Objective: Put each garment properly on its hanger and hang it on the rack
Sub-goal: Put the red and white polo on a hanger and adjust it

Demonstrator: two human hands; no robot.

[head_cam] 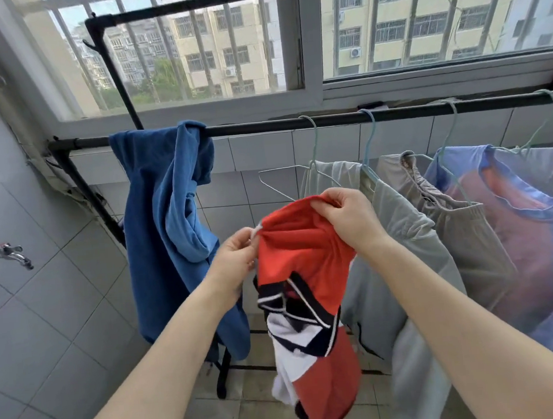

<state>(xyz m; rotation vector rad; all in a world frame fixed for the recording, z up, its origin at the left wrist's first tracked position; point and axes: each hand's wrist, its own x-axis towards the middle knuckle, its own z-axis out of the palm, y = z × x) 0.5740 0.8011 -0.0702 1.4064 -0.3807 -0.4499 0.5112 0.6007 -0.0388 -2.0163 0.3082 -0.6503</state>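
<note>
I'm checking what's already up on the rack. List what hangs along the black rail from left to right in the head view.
Blue garment draped over the rail, with no hanger showing → bare wire hanger → pale grey-green top → beige shorts → lilac T-shirt.

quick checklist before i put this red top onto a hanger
1. Both hands on the garment: ok. Left hand and right hand pinch the top edge of the red garment.
2. Opening found: cannot tell, the fabric is bunched.
3. Free hanger: ok, a bare wire hanger hangs just behind the hands.
4. Room on the rail: ok, bare stretch between the blue garment and the grey garment.
5. Blue garment on a hanger: not ok, it is draped straight over the rail.
</note>
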